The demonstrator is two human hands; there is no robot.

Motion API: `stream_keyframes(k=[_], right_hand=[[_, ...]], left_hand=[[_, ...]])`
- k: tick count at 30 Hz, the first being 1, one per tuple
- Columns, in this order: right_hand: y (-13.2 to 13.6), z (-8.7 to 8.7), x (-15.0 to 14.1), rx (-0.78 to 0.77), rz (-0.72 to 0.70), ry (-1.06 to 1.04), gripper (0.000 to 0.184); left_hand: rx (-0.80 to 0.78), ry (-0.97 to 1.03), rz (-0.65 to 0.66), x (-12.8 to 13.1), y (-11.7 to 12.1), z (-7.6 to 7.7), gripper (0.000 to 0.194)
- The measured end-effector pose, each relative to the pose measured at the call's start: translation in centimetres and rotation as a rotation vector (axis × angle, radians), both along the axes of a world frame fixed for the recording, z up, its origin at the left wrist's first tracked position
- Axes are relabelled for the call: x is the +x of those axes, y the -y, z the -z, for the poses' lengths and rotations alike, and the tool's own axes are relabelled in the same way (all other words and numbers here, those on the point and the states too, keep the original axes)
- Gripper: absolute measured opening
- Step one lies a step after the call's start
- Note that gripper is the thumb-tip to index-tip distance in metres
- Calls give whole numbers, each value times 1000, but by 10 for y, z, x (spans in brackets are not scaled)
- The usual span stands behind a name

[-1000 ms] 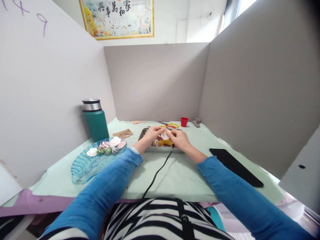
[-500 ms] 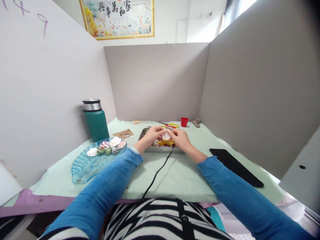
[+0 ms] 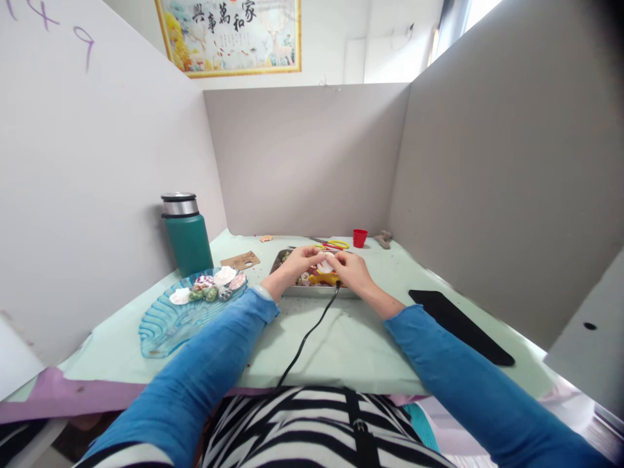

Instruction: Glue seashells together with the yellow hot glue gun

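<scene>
Over a metal tray point(image 3: 312, 292), a white shell point(image 3: 325, 263) is pinched between my left hand point(image 3: 303, 260) and my right hand point(image 3: 348, 270). The fingers of both are closed on its edges. Below the shell lies a yellow glue gun point(image 3: 324, 278) with a black cord point(image 3: 309, 335) running toward me. Several small shells lie in the tray, partly hidden by my hands. To the left, a blue glass shell-shaped dish point(image 3: 166, 325) carries several shells, white, pink, green and speckled.
A green bottle point(image 3: 186, 244) stands behind the dish, beside a brown cardboard tag point(image 3: 238, 261). At the back lie scissors point(image 3: 336, 245), a red cup point(image 3: 359, 238) and a grey-brown piece point(image 3: 383, 239). A black flat pad point(image 3: 461, 325) lies at right. Grey partitions enclose the table.
The white shell has turned a little between my fingers, showing a different side. My hands have stayed in nearly the same place over the tray.
</scene>
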State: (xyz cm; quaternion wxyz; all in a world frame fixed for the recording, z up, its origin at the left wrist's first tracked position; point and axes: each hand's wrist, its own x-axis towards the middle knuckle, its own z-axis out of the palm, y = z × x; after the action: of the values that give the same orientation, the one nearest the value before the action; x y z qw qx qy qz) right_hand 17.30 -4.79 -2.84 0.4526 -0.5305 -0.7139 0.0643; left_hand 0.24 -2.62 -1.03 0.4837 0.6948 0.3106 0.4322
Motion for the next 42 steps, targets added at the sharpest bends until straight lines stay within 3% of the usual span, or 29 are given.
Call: stream_keyframes(k=[42], right_hand=[[-1,1,0,-31,-15,0,43]], left_hand=[[-6,-25,-23,0,-4,2,39]])
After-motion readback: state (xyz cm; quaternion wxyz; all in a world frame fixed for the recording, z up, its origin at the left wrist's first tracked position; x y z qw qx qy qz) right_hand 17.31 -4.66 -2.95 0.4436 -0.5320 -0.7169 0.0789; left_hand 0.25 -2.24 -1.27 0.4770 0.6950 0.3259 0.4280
